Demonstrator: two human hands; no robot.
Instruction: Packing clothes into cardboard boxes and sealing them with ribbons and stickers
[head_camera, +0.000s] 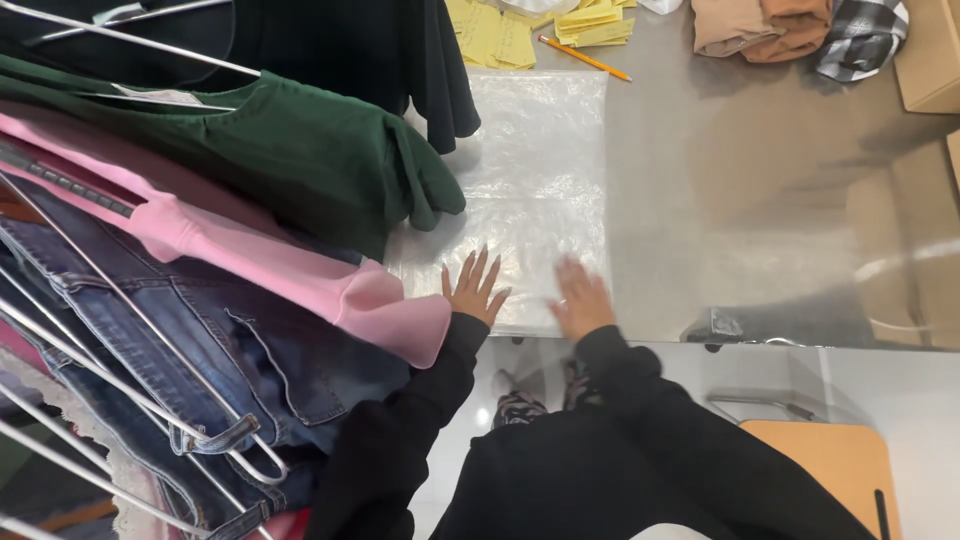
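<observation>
Brushed steel tabletop (760, 200) fills the middle and upper right of the view, with a clear plastic bag (530, 180) lying flat on it near the front edge. On that bag the left hand (472, 290) rests palm down with its fingers (480, 268) spread wide, holding nothing, only pressing the film. Just beside it at three o'clock the right hand (580, 300) also lies flat on the bag; it is blurred, so the spread of its fingers cannot be told, though it appears open and grips nothing. Both arms wear black sleeves (620, 380). At nine o'clock from the left hand a pink garment (380, 305) hangs over the table edge, nearly touching the wrist, with blue jeans (200, 330) below it on metal hangers, and a dark green top (300, 150) and a black top (330, 40) at ten to eleven o'clock, their sleeves draping onto the bag's left margin. At twelve o'clock lie yellow paper slips (540, 25) and a pencil (585, 58); at one o'clock sit folded tan garments (760, 25) and a plaid one (860, 35). As I judge it, the thin film could slide or wrinkle on the slick steel under uneven pressure, and the hanging sleeves could catch on the bag's edge and drag it askew.
</observation>
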